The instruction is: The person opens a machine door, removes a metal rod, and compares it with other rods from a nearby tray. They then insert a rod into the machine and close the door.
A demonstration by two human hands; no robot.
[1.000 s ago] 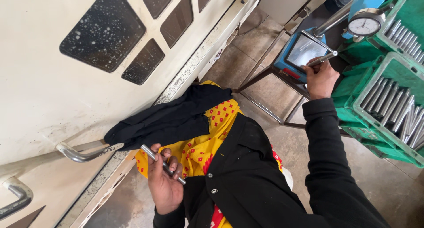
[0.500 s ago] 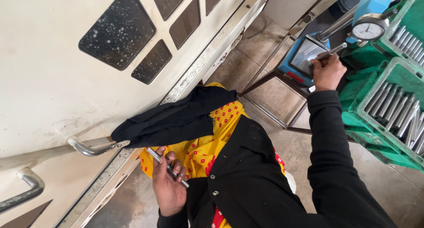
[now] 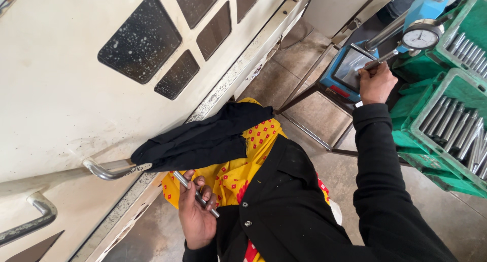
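My left hand (image 3: pixel 195 216) curls loosely round a short steel pin (image 3: pixel 195 195), its axis slanting across the fingers. My right hand (image 3: pixel 376 83) pinches another pin (image 3: pixel 378 60) under the round dial gauge (image 3: pixel 420 37).

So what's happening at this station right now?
A person is working at a blue gauge stand. The right hand holds a metal pin under the dial gauge. The left hand holds another metal rod at the lap. Green crates of similar rods sit to the right.
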